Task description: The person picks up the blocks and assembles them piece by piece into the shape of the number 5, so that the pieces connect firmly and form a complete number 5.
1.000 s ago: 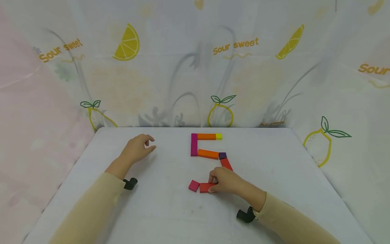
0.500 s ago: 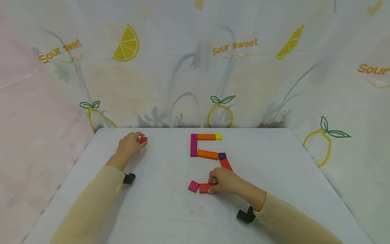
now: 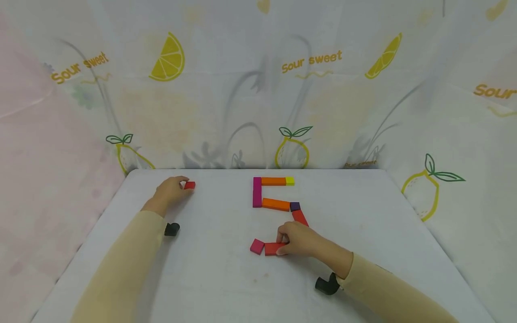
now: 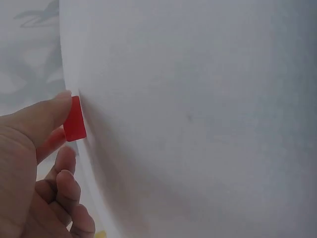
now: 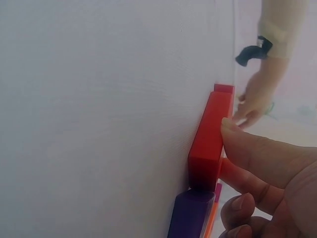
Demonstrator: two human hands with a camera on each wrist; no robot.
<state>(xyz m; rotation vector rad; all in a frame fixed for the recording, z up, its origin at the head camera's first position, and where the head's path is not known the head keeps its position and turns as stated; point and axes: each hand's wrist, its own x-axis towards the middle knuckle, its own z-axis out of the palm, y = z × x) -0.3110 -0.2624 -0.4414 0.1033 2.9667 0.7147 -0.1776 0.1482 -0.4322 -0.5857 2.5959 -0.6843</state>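
At the far left of the white table, my left hand [image 3: 169, 192] pinches a small red block [image 3: 190, 185] between thumb and forefinger. In the left wrist view the red block [image 4: 75, 119] shows one flat face, its other fingers loosely curled below. My right hand [image 3: 300, 240] holds a longer red block [image 3: 271, 249] lying on the table. A pinkish-red block [image 3: 256, 246] touches its left corner. In the right wrist view a purple block [image 5: 192, 213] adjoins the near end of the held red block [image 5: 210, 130]; the hand hides that end in the head view.
Farther back a row of blocks bends round: yellow [image 3: 290, 181], orange [image 3: 273, 181], magenta [image 3: 257, 192], another orange [image 3: 276, 204], dark purple [image 3: 295, 206] and a slanted red one [image 3: 300, 218]. Behind the white table [image 3: 218, 287] hangs a lemon-print cloth [image 3: 234, 112].
The left hand, earlier raised with fingers apart and nothing visible in them, has moved left and back and now pinches the small red block. The right hand has stayed on its block.
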